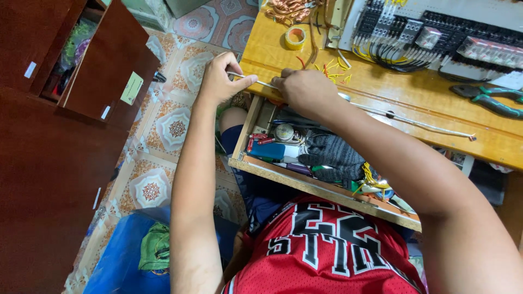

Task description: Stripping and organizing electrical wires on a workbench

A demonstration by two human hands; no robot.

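Pinching one end of a thin white cable, the left hand holds it at the wooden bench's front edge, while the right hand closes around it just beside. The cable trails right across the bench. Below sits an open drawer with dark gloves; yellow tape, green pliers and what looks like a wired panel lie beyond.

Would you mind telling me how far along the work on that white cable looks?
Done: yellow wire offcuts litter the bench, and the panel's black wiring is in. In hand: left hand and right hand pinch the white cable end. Left: its far end lies loose, unconnected.
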